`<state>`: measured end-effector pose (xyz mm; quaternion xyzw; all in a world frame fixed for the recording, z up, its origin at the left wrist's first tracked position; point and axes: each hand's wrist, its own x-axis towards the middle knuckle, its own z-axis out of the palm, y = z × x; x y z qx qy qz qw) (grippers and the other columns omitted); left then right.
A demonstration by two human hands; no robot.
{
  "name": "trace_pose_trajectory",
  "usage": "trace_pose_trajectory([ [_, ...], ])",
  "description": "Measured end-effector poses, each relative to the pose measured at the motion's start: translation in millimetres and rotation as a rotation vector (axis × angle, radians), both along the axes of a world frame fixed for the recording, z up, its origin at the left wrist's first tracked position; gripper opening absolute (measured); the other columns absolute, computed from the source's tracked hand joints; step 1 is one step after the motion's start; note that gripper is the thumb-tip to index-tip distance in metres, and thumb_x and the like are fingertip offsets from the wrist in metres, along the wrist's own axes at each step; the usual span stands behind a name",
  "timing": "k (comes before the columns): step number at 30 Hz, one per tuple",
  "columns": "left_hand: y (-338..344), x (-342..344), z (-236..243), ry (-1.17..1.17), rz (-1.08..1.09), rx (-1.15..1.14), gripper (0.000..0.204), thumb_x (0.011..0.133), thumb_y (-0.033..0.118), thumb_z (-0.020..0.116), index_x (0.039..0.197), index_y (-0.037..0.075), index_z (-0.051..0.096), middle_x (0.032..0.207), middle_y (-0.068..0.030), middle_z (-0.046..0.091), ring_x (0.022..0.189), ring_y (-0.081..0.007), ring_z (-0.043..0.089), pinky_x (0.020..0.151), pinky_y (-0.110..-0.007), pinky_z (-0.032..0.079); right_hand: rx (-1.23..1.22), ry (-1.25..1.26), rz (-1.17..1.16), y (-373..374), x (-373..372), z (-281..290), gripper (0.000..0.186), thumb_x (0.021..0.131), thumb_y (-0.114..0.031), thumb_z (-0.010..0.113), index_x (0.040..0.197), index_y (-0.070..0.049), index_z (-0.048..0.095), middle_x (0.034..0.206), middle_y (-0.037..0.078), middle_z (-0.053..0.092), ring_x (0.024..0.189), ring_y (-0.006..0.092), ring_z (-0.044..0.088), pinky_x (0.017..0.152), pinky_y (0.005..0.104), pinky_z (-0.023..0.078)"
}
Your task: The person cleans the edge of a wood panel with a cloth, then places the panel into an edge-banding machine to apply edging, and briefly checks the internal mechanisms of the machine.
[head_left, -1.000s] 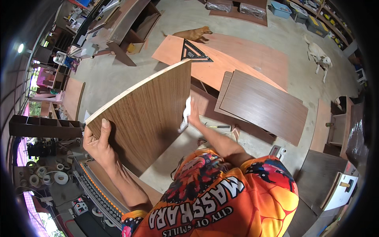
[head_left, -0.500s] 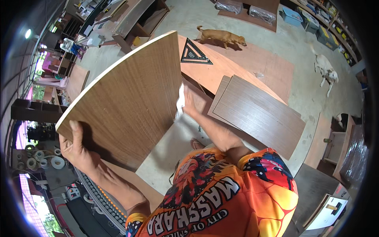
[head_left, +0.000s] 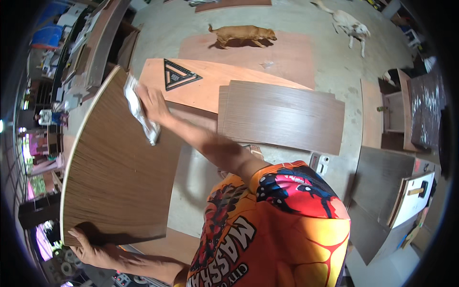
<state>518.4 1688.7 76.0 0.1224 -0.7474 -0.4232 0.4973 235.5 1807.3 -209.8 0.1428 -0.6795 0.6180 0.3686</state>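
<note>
Being held aslant, a brown wood-grain panel (head_left: 114, 177) is seen before the patterned shirt (head_left: 296, 234), its pale outer edge turned to the left. The panel's near left corner is clamped by the left hand (head_left: 93, 252), the thumb laid over the face. At the panel's far right edge, a crumpled white cloth (head_left: 136, 109) is gripped by the right hand (head_left: 153, 104) and pressed to the surface, the fingers set close together. To the right of the panel, a stack of brown boards (head_left: 284, 115) is seen overlapping an orange-toned plywood sheet (head_left: 239, 72), on which a black triangular square (head_left: 176, 75) is placed nearer the panel. Well to the right of the panel, an open wooden cabinet (head_left: 407, 107) is shown with a pale interior; a small greenish object (head_left: 381, 109) is seen at its panel-facing side, but whether it is contained or attached cannot be told. Farther right of the panel, a dark piece (head_left: 428, 112) is enclosed in clear film. To the left of the panel, a dark open-fronted unit (head_left: 39, 210) is partly shown, its contents too dim to be made out. Beyond the panel, to its right, a brown dog (head_left: 244, 33) and a white dog (head_left: 348, 24) are seen.
</note>
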Motion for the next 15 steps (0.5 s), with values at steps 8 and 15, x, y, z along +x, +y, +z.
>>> trace_pose_trajectory([
  [8, -47, 15, -23, -0.23, -0.046, 0.063, 0.04, 0.099, 0.024, 0.071, 0.126, -0.004, 0.062, 0.114, -0.0104, 0.066, 0.102, -0.017, 0.061, 0.092, -0.032, 0.047, 0.568, -0.916, 0.365, 69, 162, -325, 0.051, 0.105, -0.046, 0.043, 0.098, -0.005, 0.072, 0.09, 0.024, 0.071, 0.082, 0.0427, 0.07, 0.074, 0.0522, 0.053],
  [15, -118, 65, -43, -0.064, -0.132, 0.093, 0.021, 0.098, 0.017, 0.07, 0.106, 0.0, 0.06, 0.079, 0.0008, 0.059, 0.066, -0.0052, 0.047, 0.06, -0.021, 0.035, 1.183, -1.506, -0.298, 219, 124, -270, 0.101, 0.094, -0.076, 0.038, 0.163, -0.007, 0.009, 0.143, 0.047, 0.041, 0.127, 0.0597, 0.05, 0.105, 0.0714, 0.035],
])
